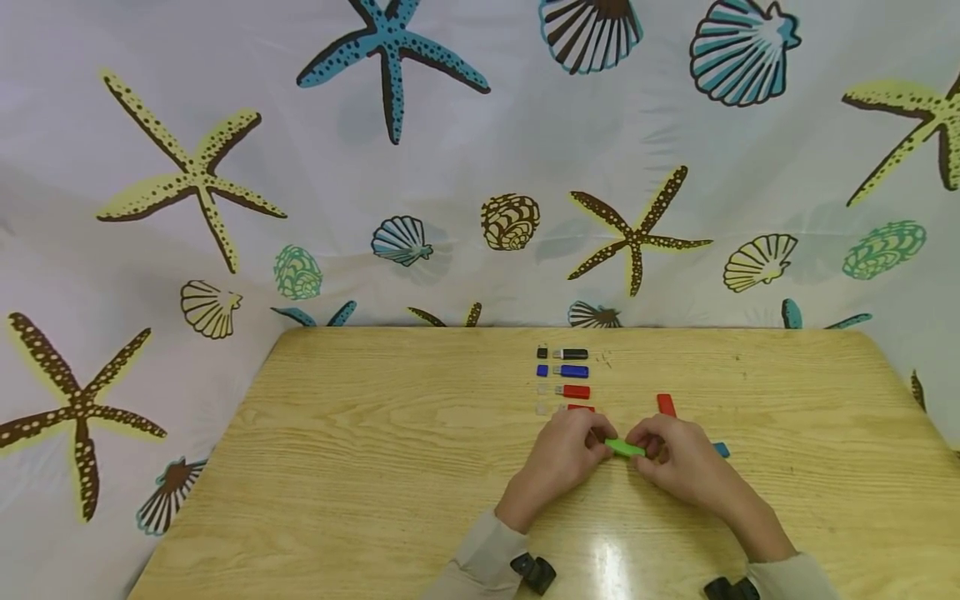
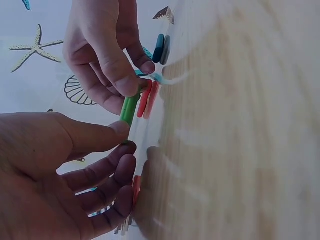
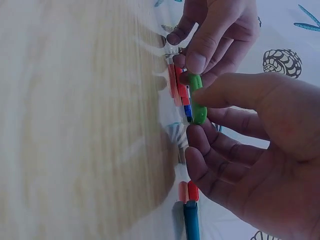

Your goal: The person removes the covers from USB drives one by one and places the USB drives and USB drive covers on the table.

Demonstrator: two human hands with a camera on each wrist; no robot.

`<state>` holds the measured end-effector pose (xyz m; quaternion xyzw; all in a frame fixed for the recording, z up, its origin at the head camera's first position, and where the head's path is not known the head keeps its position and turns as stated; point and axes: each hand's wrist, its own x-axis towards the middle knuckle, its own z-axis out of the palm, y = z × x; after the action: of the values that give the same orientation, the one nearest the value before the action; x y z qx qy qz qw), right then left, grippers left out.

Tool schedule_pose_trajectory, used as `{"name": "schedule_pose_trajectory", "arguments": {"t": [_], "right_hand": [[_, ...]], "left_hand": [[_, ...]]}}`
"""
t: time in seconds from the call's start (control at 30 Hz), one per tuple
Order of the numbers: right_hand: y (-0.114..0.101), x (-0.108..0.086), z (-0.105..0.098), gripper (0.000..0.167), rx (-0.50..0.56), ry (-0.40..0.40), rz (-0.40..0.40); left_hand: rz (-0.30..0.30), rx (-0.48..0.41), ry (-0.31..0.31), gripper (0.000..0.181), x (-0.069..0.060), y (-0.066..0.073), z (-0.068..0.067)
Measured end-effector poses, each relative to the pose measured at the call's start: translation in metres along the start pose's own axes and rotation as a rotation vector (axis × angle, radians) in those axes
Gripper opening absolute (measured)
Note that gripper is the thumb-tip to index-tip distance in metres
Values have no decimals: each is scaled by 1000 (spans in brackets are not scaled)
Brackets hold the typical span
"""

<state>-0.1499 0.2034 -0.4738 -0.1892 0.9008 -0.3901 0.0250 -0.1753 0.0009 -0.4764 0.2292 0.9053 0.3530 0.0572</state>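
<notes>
A green USB stick (image 1: 625, 448) is held between both hands above the table, each hand at one end. My left hand (image 1: 567, 454) pinches its left end between thumb and fingertips. My right hand (image 1: 681, 460) pinches the other end the same way. In the left wrist view the green stick (image 2: 129, 111) spans the two thumbs. The right wrist view shows the green stick (image 3: 198, 100) slanting slightly, its rounded end near the right fingertips. Whether its cap is apart from its body cannot be told.
Beyond the left hand, a black stick (image 1: 575, 354), a blue stick (image 1: 574, 372) and a red stick (image 1: 577, 392) lie in a column with caps to their left; another red stick (image 1: 581, 408) is partly hidden. Near the right hand lie a red piece (image 1: 666, 405) and a blue piece (image 1: 722, 449).
</notes>
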Motion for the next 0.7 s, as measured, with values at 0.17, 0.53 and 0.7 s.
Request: {"name": "schedule_pose_trajectory", "arguments": {"t": [0.17,0.53,0.7], "right_hand": [[-1,0,1,16,10,23,-13],[-3,0,6,13,45,84,-57],[-4,2,8,11,46,118,-93]], "left_hand": [[24,-57,13,11,-3,-1,-4],[83,-116,51,10,-9,-5,-13],[101,-160,85,11,-11,-8,-17]]}}
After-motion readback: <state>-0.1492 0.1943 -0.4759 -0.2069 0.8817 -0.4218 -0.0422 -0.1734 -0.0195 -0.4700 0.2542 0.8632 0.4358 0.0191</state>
